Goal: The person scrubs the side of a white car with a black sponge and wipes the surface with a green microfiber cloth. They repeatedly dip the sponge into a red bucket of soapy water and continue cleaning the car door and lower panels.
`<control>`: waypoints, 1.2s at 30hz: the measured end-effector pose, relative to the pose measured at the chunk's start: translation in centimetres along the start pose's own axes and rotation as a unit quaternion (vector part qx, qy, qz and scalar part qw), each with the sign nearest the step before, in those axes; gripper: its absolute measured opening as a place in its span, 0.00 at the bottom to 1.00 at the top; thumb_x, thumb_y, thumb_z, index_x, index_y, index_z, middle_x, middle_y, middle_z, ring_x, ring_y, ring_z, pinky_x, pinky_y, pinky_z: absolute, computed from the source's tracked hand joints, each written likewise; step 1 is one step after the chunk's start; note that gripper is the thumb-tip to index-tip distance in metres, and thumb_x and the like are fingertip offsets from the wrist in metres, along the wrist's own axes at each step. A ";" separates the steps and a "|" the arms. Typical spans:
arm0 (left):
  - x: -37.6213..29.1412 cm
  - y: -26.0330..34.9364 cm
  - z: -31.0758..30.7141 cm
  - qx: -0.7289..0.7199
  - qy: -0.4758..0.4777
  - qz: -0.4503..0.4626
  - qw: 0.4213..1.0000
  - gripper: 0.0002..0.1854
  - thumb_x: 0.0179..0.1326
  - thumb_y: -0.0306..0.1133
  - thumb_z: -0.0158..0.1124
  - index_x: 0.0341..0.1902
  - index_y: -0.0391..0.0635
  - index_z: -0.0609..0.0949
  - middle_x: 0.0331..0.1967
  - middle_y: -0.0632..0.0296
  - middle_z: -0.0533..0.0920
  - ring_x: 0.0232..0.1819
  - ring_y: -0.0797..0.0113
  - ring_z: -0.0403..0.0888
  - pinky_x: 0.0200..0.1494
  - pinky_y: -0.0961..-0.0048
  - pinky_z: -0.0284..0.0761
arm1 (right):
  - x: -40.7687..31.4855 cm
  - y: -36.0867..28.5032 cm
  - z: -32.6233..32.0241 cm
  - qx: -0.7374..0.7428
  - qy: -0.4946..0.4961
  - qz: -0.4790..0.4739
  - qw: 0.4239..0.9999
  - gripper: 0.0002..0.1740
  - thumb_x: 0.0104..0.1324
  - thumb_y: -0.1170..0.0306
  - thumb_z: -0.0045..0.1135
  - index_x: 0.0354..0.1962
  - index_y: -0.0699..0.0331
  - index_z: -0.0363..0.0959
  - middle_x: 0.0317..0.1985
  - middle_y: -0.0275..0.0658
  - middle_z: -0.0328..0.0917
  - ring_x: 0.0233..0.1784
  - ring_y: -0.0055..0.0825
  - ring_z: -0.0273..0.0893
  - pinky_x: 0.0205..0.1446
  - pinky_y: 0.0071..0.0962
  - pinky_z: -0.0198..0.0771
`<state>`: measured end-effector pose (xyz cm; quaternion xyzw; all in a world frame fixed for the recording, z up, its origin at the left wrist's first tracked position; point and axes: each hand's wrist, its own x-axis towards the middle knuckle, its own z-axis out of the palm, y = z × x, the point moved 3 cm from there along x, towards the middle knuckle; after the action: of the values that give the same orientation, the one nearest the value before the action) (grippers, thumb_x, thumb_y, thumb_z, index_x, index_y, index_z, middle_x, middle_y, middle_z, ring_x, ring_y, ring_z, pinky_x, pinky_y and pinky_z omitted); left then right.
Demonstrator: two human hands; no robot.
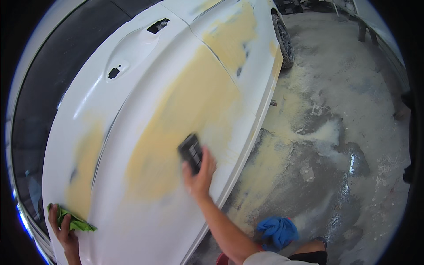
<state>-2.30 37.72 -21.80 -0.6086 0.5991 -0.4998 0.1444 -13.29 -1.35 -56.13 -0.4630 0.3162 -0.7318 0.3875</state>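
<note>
My right hand (201, 183) grips a black sanding block (191, 153). Block and hand look slightly blurred against the white car door (142, 228). Beneath the block spreads a large patch of yellowish body filler (185, 109), its edges feathered into the white. At lower left, my left hand (65, 236) presses a crumpled green cloth (79, 224) to the door's upper part. Just above that cloth runs a narrower filler patch (86, 162) with a grey spot. The door handle opening (158, 26) shows dark where no handle is fitted.
A blue cloth (280, 230) hangs over a red container (222, 259), low on the right. The concrete floor (351, 79) is wet and streaked with yellowish residue. A wheel (284, 41) stands at the car's far end. More filler (232, 33) covers the adjoining panel.
</note>
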 end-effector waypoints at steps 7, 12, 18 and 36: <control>6.6 1.8 3.8 0.058 0.016 -0.041 0.997 0.19 0.75 0.37 0.47 0.58 0.40 0.78 0.71 0.39 0.73 0.72 0.26 0.68 0.72 0.33 0.63 | 5.4 2.6 0.1 -0.040 0.001 -0.158 0.987 0.45 0.61 0.45 0.71 0.68 0.64 0.71 0.62 0.50 0.77 0.64 0.50 0.75 0.64 0.54 0.62; 6.6 1.8 3.8 0.065 0.020 -0.036 0.997 0.20 0.74 0.39 0.47 0.57 0.38 0.78 0.70 0.38 0.73 0.72 0.25 0.67 0.72 0.34 0.62 | 25.8 7.1 0.1 0.080 0.072 0.020 0.994 0.33 0.62 0.67 0.71 0.63 0.68 0.72 0.57 0.48 0.77 0.60 0.51 0.71 0.65 0.45 0.68; 9.8 3.7 3.9 0.060 0.024 -0.125 0.990 0.22 0.75 0.41 0.46 0.59 0.35 0.78 0.72 0.42 0.73 0.76 0.36 0.66 0.77 0.44 0.60 | 5.4 1.3 0.1 0.029 0.005 -0.035 0.999 0.46 0.52 0.48 0.79 0.63 0.63 0.73 0.58 0.47 0.77 0.59 0.47 0.76 0.64 0.48 0.63; 14.2 5.2 4.0 0.084 0.032 -0.107 0.990 0.19 0.73 0.40 0.48 0.53 0.37 0.78 0.67 0.40 0.76 0.72 0.33 0.70 0.75 0.40 0.62 | 5.5 -2.3 0.6 0.070 -0.080 -0.033 0.994 0.44 0.50 0.53 0.80 0.59 0.64 0.70 0.53 0.49 0.72 0.58 0.46 0.69 0.63 0.51 0.62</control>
<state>-5.29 22.40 -21.50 -0.6387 0.4911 -0.5798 0.1218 -14.88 -4.98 -51.66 -0.5023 0.2167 -0.7248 0.4188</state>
